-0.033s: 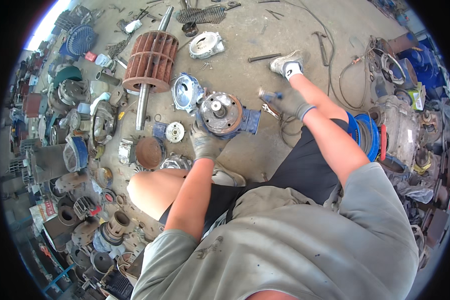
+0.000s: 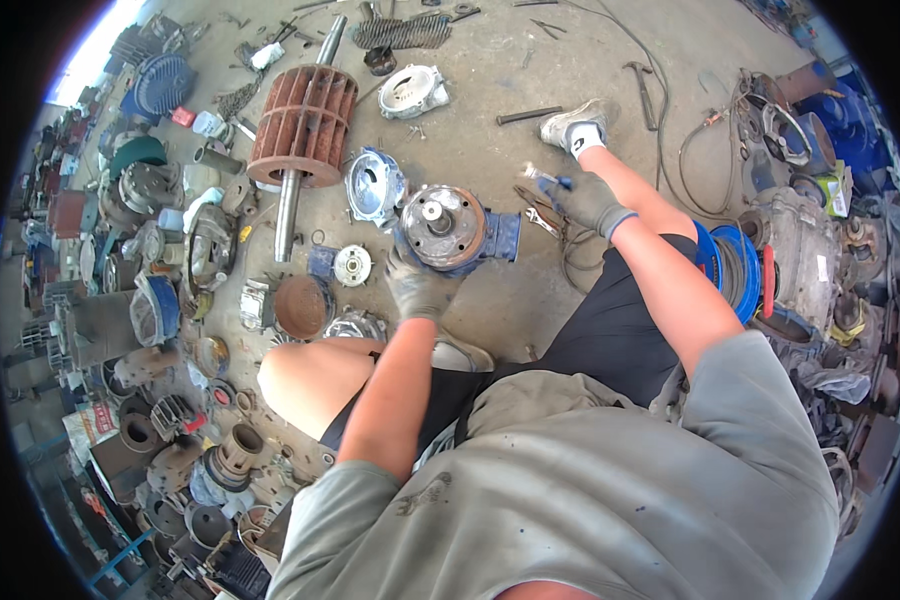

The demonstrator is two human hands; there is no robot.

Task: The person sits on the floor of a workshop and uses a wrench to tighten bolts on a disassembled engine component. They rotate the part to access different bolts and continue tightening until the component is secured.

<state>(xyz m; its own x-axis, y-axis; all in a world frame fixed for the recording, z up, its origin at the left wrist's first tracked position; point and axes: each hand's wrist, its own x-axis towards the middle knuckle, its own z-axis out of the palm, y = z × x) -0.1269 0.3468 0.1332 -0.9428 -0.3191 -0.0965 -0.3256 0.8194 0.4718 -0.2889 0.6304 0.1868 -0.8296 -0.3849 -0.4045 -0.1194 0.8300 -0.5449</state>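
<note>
A blue motor stands on the floor in front of me, its round grey end plate facing up with a shaft stub in the middle. My left hand, in a grey work glove, grips the near left rim of its housing; some fingertips are hidden against it. To the right of the motor, my gloved right hand is closed round a blue-handled tool with a bright metal end. Its exact kind is too small to tell. Below that hand lie pliers and a wrench.
Left of the motor are a blue-rimmed end cover and a large rusty rotor with a long shaft. Farther off lie a pale end cover, a steel bar and a hammer. A blue cable reel stands by my right leg.
The tool in my right hand has swung a little away from me, and its metal end, blurred before, shows more sharply. My left hand stays at the motor's rim.
</note>
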